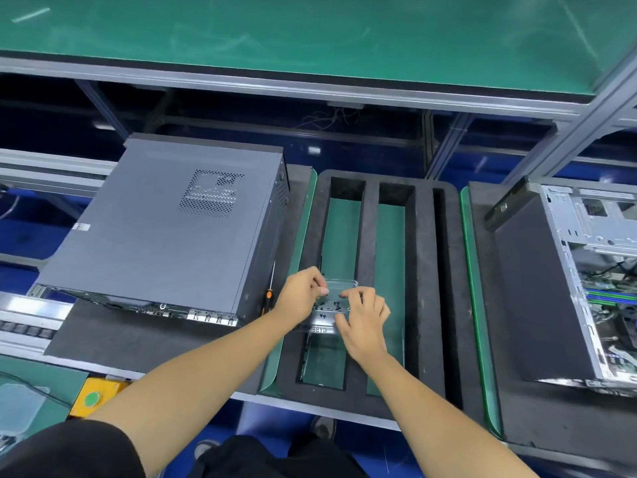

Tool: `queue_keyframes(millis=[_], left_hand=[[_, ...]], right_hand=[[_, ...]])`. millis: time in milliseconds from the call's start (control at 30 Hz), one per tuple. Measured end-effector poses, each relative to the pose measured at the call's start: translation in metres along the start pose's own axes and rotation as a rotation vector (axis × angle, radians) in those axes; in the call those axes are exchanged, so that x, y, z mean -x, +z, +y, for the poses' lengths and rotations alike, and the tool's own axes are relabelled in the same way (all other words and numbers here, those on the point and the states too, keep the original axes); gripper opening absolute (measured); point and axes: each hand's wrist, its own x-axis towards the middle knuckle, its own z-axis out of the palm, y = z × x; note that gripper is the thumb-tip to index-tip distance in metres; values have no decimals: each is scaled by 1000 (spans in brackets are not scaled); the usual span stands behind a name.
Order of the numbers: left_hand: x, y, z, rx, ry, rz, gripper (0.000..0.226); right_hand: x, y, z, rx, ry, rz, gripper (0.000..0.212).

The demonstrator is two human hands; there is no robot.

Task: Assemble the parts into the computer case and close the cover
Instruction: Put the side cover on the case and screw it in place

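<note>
A grey computer case (165,229) lies on its side at the left, its cover on and a vent grille facing up. A small clear plastic box (332,307) holding several small black screws sits over the black foam tray (427,270) in the middle. My left hand (301,293) pinches the box's left edge with thumb and fingers. My right hand (363,319) holds its right side, fingers curled on the rim. An orange-handled screwdriver (270,288) lies between the case and the tray.
A second, open computer case (586,277) with exposed boards and cables stands at the right on a dark mat. A yellow box with a green button (93,398) sits at the near left. A green shelf (310,36) runs across the back.
</note>
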Motion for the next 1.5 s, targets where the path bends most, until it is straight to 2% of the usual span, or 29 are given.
queue_keyframes(millis=[133, 200, 267, 367, 500, 667, 800, 900, 1033, 1133, 1300, 1400, 1500], left_hand=[[8, -16, -7, 104, -77, 255, 12], [3, -32, -1, 76, -77, 311, 12], [-3, -51, 10, 54, -34, 317, 11], [-12, -79, 28, 18, 34, 293, 10], [-11, -110, 36, -69, 144, 218, 18], [-7, -125, 26, -290, 210, 93, 23], [-6, -106, 39, -359, 312, -97, 21], [-8, -86, 49, -388, 321, -247, 20], [-12, -68, 50, -450, 279, -326, 20], [-15, -64, 50, -535, 311, -294, 20], [-18, -63, 45, -497, 324, -258, 17], [-17, -67, 42, -380, 308, -205, 9], [-18, -78, 39, -209, 331, -155, 2]], right_hand=[[-21, 4, -36, 25, -147, -87, 31], [-29, 13, -54, 63, -253, -156, 24], [-33, 22, -72, 86, -318, -226, 26], [-39, 37, -97, 175, -339, -365, 35], [-49, 42, -118, 241, -251, -515, 53], [-59, 30, -131, 246, -111, -668, 42], [-58, 26, -142, 344, -91, -754, 48], [-49, 29, -145, 352, -89, -733, 49], [-37, 30, -141, 321, -62, -609, 47], [-33, 27, -133, 272, -23, -540, 47], [-29, 23, -118, 151, 51, -377, 33], [-28, 18, -117, -42, 111, -289, 33], [-28, 9, -119, -121, 164, -194, 21]])
